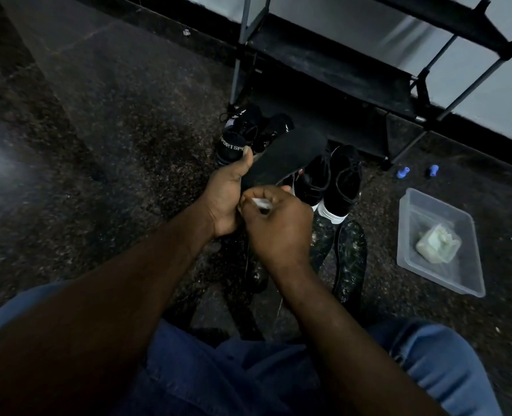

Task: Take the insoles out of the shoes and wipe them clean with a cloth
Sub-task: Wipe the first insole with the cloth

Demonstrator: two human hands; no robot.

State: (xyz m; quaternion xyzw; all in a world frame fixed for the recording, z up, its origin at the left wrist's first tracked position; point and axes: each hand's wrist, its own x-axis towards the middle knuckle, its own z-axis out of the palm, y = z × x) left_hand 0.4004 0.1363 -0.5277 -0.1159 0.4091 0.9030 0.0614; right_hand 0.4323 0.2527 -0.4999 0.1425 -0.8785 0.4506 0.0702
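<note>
- A dim room with a dark speckled stone floor (128,145). The person sits low over it, and their blue jeans (248,370) fill the near edge.
- A loose black insole (350,259), dusted with pale specks, lies on the floor just right of the arms.
- The right hand (278,226) has its fingers curled tight on a small white cloth (262,203), pressed to the near end of the held insole.
- The left hand (224,199) grips that black held insole (284,157) with the thumb on top and the fingers wrapped beneath. The insole slants up and away to the right, above the shoes.
- To the right is a clear plastic tub (404,235) holding a pale green wad (436,244), probably a spare cloth.
- Beyond the hands stand black sneakers with white soles (341,181), with black sport shoes (239,136) further off to the left.
- Farthest is a black shoe rack (323,64) against the wall.
- Risks, as a judgement:
  - The insole is held at one end only, so a firm stroke toward the toe could bend it or pull it from the grip.
  - The cloth is bunched small, so it may smear grit instead of lifting it.
  - In this light, missed patches would be easy to overlook.
</note>
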